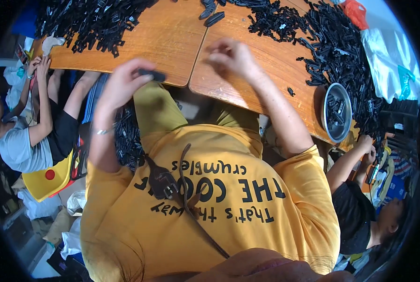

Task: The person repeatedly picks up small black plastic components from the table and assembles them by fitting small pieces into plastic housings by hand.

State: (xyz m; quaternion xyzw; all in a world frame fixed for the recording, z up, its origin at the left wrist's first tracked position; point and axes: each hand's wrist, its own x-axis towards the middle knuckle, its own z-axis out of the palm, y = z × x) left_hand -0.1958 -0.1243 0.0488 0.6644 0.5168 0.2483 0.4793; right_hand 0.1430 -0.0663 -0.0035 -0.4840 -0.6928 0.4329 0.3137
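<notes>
My left hand (123,83) is at the table's near edge. Its thumb and fingers are closed on a small, long black plastic piece (152,74), which points to the right. Over the table to the right of the seam, my right hand (233,56) hovers with its fingers loosely bent and apart. Nothing shows between them, though the fingertips are slightly blurred. Beyond it, at the far edge, lie a few larger black pieces (214,19).
Heaps of black plastic parts cover the table's far left (102,23) and right side (337,47). A metal bowl (330,113) of black pieces sits at the right edge, near a clear plastic bag (392,63) and a red bag (354,13). People work at left and right.
</notes>
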